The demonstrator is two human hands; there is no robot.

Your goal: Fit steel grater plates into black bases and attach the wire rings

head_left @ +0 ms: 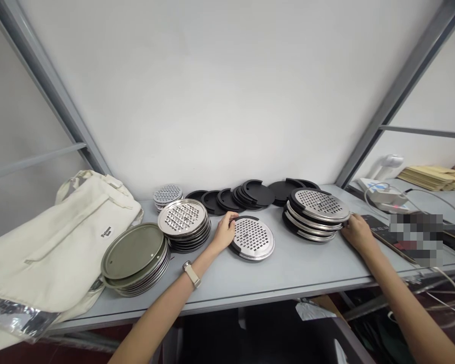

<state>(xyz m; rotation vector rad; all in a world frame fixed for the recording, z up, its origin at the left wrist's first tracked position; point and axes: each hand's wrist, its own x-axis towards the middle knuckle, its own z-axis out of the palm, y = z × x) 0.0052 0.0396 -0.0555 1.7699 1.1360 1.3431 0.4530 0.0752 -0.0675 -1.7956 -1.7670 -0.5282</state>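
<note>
Steel perforated disc (252, 237) in a black rim, lying flat near the middle of the grey table (288, 273), holed face up; round, so no long axis; black rim showing along the far-left arc. Left hand (224, 231) loosely curled at the disc's left edge, fingertips on the black rim, thumb side over the top; touching rather than gripping, as far as could be seen. Pale-strapped watch (191, 273) on that wrist.

Right hand (357, 231) stretched toward the right side of the table, fingers half open and resting against the right edge of a stack of rimmed discs (316, 214); whether holding any disc, could not tell.

Toward the left edge: a pile of plain greenish-grey round plates (134, 258), then a pile of perforated steel discs (184, 222) just beside it, and a smaller pile (167, 194) behind, near the back edge. Along the back edge, loose black rings (246, 194) overlapping one another. White cloth bag (56, 242) slumped over the left end of the table. White wall (220, 91) behind, grey metal frame posts (394, 96) slanting up on both sides. Beyond the right end, a white device (382, 194) with cables and a stack of tan sheets (428, 177).
</note>
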